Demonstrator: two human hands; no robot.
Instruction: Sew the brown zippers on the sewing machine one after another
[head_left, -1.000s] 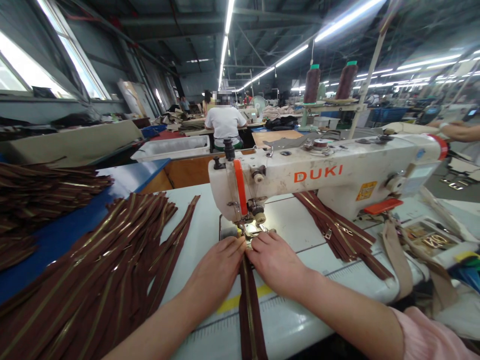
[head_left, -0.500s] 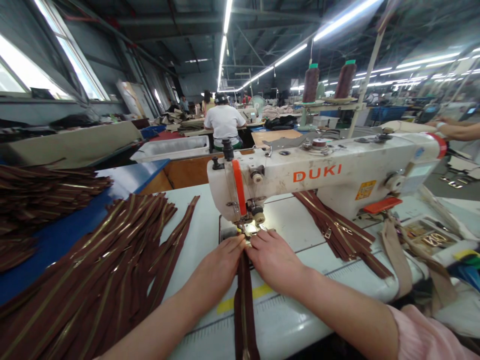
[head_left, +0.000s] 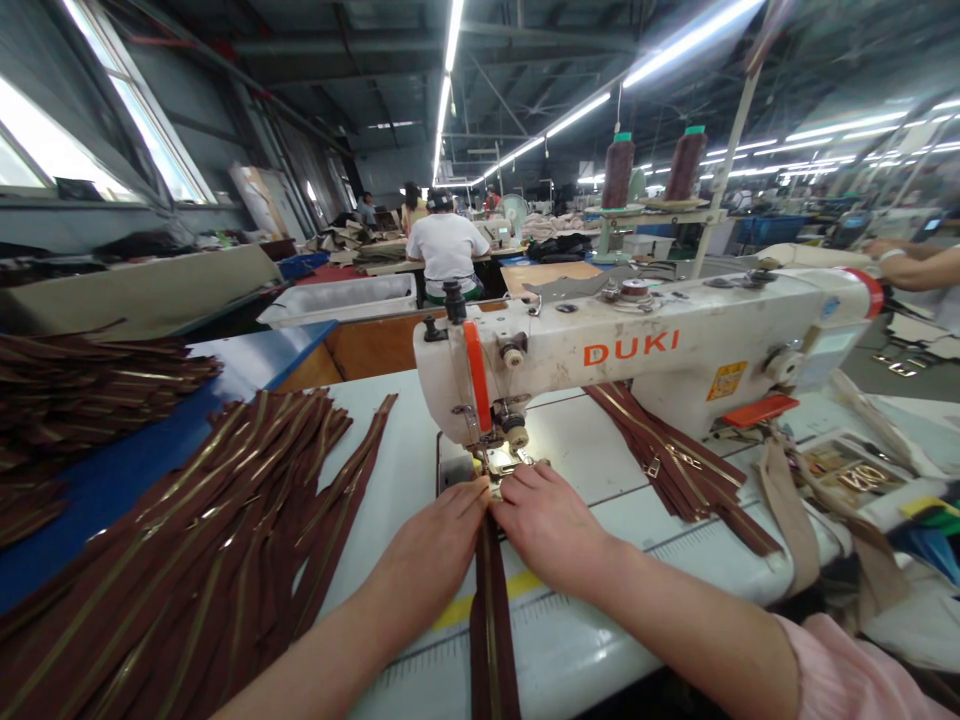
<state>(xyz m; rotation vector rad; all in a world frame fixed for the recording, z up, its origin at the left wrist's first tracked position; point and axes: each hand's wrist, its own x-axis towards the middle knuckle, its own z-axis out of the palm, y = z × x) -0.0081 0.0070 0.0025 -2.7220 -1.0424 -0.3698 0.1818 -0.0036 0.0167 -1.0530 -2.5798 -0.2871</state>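
Note:
A brown zipper (head_left: 493, 620) with metal teeth runs from the needle area of the white sewing machine (head_left: 555, 340) toward me and over the table's front edge. My left hand (head_left: 442, 535) pinches its far end from the left, fingertips just in front of the presser foot. From the right, my right hand (head_left: 551, 520) presses on the same end with bent fingers close by the foot. The zipper's very end, under the fingers and foot, is hidden. Left of my hands lies a spread pile of brown zippers (head_left: 202, 530). More zippers with metal pulls (head_left: 675, 450) lie under the machine arm.
A tray of metal fittings (head_left: 855, 470) sits at the right, beside hanging beige strips (head_left: 787, 515). Another zipper stack (head_left: 97, 400) rests on a blue surface (head_left: 142, 465) at far left. Thread cones (head_left: 619, 170) stand behind the machine. A person in white (head_left: 448, 245) sits ahead.
My left hand has shifted very slightly, its fingertips still at the zipper end. My right hand stays nearly in place. The whole view has drifted a little.

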